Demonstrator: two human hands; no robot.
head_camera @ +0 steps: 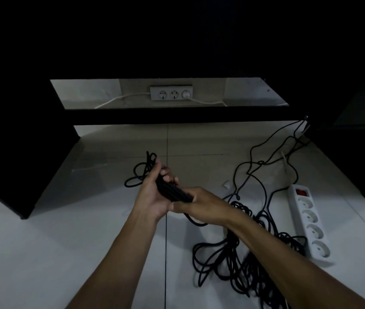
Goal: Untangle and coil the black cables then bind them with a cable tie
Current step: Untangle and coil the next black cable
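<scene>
Head view, dim light, pale tiled floor (43,253) below both forearms. To the far left of the grip stands a dark, flat-sided furniture panel (21,152), its foot resting on the tiles. Just left of the held bundle, several loose loops of thin black cable (135,178) hang out past the fingers and curl above the floor. The left hand (154,197) is palm-up with fingers curled, closed around a folded bundle of parallel black cable strands (172,192); the thumb lies along the upper end of the bundle. The right hand (201,207) meets it from the other side, closed over the lower end of the same bundle, back of the hand toward the camera; its fingertips are hidden, so the exact finger placement cannot be told. A single black strand drops from under the right hand and runs down to a large tangled heap of black cable (239,259) lying on the tiles below and to the right of the grip. Beyond the hands, in a recess of the dark unit, a white wall socket strip (171,93) carries white leads. Up and right of the grip, further thin black leads (266,166) trail across the floor toward the dark unit. Furthest right lies a white multi-socket power strip with a red switch (308,221), beside the tangled heap.
</scene>
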